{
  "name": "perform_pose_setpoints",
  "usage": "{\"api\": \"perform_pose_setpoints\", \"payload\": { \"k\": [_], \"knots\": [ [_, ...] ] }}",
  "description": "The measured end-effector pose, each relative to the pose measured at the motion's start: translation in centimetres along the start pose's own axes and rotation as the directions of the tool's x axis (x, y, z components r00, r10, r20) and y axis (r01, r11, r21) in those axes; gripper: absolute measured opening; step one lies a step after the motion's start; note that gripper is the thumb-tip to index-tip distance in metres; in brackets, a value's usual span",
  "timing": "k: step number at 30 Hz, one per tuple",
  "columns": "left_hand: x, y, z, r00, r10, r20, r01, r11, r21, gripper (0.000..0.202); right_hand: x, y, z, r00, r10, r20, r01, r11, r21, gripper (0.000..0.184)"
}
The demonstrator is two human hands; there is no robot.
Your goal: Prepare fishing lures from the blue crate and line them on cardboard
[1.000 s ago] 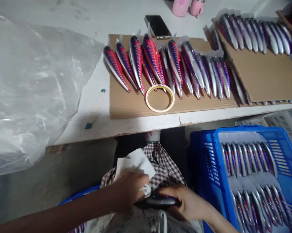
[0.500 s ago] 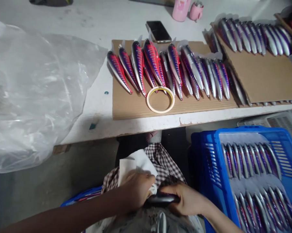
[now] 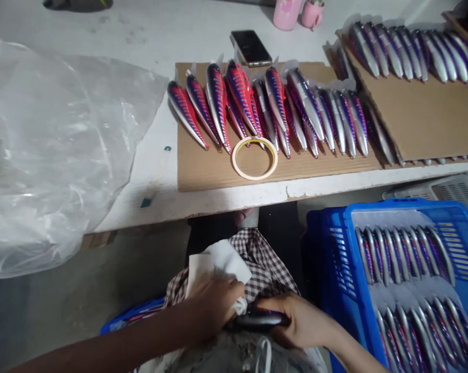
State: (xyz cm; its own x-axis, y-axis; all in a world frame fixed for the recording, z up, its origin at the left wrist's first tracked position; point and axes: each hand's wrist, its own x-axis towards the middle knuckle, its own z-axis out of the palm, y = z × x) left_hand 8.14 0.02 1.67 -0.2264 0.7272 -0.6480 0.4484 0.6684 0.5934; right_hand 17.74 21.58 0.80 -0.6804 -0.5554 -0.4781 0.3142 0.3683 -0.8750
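My right hand is closed around the end of a dark, glossy fishing lure over my lap. At the lure's other end, my left hand is closed on a white cloth; whether it is cloth or paper is hard to tell. A bunched bit of the white material touches the lure beside my fingers. Below both hands lies clear plastic, partly cut off by the frame edge. Checked fabric covers my lap.
Red, purple and silver lures lie on cardboard with a tape roll. Behind are a phone and pink cup. A plastic bag hangs over the table's left edge. A blue crate of lures stands right.
The view has shifted slightly. Both hands keep their holds, and the lure and white cloth stay nearly in place, with only a small shift of my left hand.
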Motion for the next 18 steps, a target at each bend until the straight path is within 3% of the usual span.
{"api": "perform_pose_setpoints", "payload": {
  "k": [6,13,18],
  "knots": [
    [1.3,0.5,1.0,0.999,-0.024,-0.032,0.025,0.999,0.024,0.011,0.1,0.7,0.2,0.999,0.014,0.029,-0.014,1.000,0.001,0.021],
    [-0.4,-1.5,0.3,1.000,0.015,0.019,-0.014,0.997,-0.072,0.009,-0.1,0.1,0.3,1.000,0.011,0.015,-0.011,1.000,-0.017,0.021],
    [0.0,-0.9,0.6,0.999,0.022,0.027,-0.020,0.997,-0.074,0.008,0.0,0.3,0.2,1.000,0.005,0.029,-0.004,0.999,-0.046,0.021]
  ]
}}
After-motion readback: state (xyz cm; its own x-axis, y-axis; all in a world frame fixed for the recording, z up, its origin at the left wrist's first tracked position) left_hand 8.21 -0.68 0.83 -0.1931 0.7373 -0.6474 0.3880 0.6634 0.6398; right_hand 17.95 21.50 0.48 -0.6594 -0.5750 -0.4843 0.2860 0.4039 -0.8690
